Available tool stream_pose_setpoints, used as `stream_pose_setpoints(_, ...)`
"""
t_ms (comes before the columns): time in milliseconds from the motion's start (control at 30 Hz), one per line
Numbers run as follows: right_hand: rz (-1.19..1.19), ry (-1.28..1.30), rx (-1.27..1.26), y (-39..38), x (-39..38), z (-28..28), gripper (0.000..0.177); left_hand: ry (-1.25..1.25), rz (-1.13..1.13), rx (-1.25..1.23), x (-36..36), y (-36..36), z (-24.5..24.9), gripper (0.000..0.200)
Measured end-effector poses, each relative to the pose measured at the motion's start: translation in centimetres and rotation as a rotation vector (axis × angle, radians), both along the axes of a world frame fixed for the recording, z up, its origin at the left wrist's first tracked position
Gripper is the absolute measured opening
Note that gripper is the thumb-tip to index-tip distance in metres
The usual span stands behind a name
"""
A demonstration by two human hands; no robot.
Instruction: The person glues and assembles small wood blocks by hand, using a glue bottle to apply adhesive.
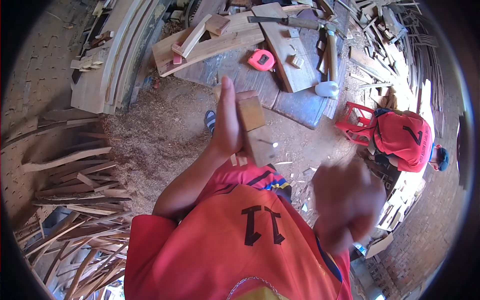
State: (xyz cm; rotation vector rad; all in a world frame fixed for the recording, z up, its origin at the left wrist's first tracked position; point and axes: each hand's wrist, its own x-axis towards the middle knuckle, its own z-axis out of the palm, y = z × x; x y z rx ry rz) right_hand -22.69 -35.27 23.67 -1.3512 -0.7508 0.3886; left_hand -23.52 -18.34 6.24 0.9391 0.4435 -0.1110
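My left hand grips a short wooden block, thumb pointing up along its side and the other fingers mostly hidden behind it. The wood shows a darker yellow-brown upper face and a paler lower one, with a line between them. A small pale round spot shows at the right edge of the lower face. Off to the right, apart from the block, my right hand is heavily smeared by motion, and I cannot tell what its fingers hold.
Ahead stands a wooden workbench with a pink tape measure, a long-bladed tool, a mallet, boards and small blocks. At right, a person in red bends beside a red plastic stool. Scrap wood is heaped at left.
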Motion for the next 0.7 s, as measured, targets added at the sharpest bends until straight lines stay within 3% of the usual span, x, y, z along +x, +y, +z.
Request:
stream_pose_setpoints(33,0.101,0.167,0.274,0.0,-0.7,0.8,0.007,-0.029,-0.029,-0.021,0.0,0.3,0.5,0.093)
stream_pose_setpoints(100,-0.072,0.31,0.524,2.7,-4.4,1.7,0.015,-0.127,-0.086,0.021,0.2,0.8,1.7,0.094)
stream_pose_setpoints(200,0.083,0.262,0.802,5.0,-4.4,0.4,0.042,-0.203,-0.129,0.097,0.4,0.7,3.5,0.093)
stream_pose_setpoints(233,0.073,0.267,0.88,5.8,-4.9,0.2,0.041,-0.202,-0.131,0.109,0.4,0.7,4.0,0.093)
stream_pose_setpoints(567,0.091,0.176,1.064,7.4,-5.2,-0.3,0.036,-0.207,-0.166,0.106,0.3,0.8,4.9,0.092)
stream_pose_setpoints(700,0.053,0.199,0.934,6.3,-5.4,-0.7,0.037,-0.242,-0.193,0.11,0.4,1.0,5.2,0.092)
